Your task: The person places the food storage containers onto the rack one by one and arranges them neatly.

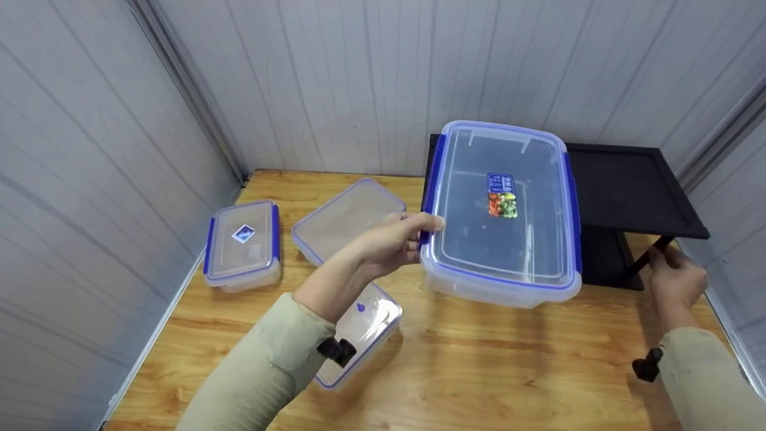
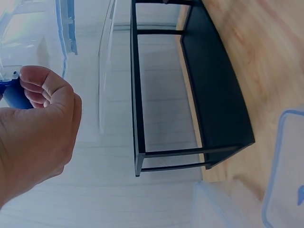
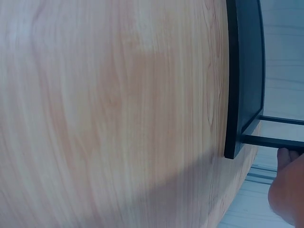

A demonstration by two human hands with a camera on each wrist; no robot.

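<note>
Logging from my remote seat, left to right: one small clear container (image 1: pixel 239 260), lidded, blue-clipped, on the tabletop (image 1: pixel 479 365). One blue-rimmed translucent piece (image 1: pixel 347 218) and, nearer, one lidded box (image 1: pixel 377 311), both partly hidden by the left arm (image 1: pixel 263 359). Left hand (image 1: pixel 392 239): gripping the large container (image 1: pixel 473 251) by its left edge; I note it raised before the black shelf (image 1: pixel 628 185). Right hand (image 1: pixel 676 281): fingers curled round the shelf's front right leg (image 1: pixel 639 263).
</note>
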